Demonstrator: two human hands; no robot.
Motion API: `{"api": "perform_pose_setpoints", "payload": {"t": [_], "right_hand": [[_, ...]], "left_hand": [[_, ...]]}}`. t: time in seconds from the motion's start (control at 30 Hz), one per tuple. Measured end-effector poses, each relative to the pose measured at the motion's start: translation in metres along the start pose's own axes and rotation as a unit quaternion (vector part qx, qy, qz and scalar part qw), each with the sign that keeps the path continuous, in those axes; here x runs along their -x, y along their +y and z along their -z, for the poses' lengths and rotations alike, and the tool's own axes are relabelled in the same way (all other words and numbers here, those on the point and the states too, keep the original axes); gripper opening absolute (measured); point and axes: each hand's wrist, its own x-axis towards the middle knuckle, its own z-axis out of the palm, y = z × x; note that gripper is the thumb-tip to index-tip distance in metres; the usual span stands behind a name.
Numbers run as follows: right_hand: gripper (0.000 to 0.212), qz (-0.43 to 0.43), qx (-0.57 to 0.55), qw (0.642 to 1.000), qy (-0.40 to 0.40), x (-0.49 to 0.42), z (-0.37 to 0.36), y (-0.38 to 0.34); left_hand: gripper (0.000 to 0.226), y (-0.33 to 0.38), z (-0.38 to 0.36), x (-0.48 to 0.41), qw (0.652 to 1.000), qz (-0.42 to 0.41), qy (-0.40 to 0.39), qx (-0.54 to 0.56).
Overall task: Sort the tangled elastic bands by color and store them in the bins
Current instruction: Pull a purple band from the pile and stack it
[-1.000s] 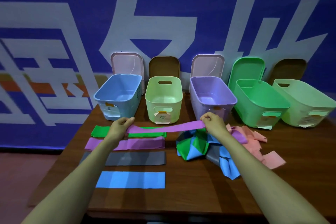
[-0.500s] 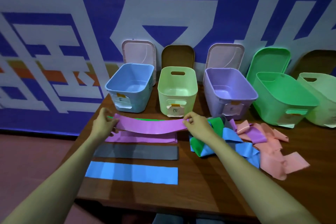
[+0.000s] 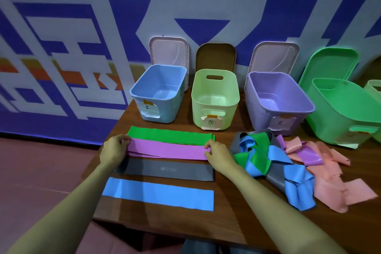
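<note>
Dark wooden surface (image 3: 237, 208) before a blue-and-white banner wall (image 3: 82, 27), with open bins along the far edge: blue bin (image 3: 169, 113), pale yellow bin (image 3: 214, 113), purple bin (image 3: 266, 115), green bin (image 3: 340, 123). No band visible in any of them.

Toward the left edge, four flattened rows, far to near: green band (image 3: 171, 136), purple band (image 3: 167, 149), grey band (image 3: 165, 169), blue band (image 3: 158, 194), all with long axes running left to right, parallel to the near edge.

On the purple band's left end, the left hand (image 3: 113, 149) with fingers curled over it; at its right end, the right hand (image 3: 217, 151) pinching with thumb and fingers. Flat between the two, seemingly atop another purple layer.

Just right of the right hand, the tangle (image 3: 268, 161) of blue, green and grey; beyond it, toward the right edge, loose pink bands (image 3: 329, 181).

Probably the laying-down step. For the next pull, tangle nearer the right hand.
</note>
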Motion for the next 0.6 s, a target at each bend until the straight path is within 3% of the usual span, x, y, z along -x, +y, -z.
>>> {"api": "perform_pose_setpoints", "payload": {"t": [0.6], "right_hand": [[0.033, -0.023, 0.125, 0.992, 0.018, 0.001, -0.015, -0.012]], "left_hand": [[0.022, -0.008, -0.006, 0.008, 0.999, -0.024, -0.016, -0.025]]}}
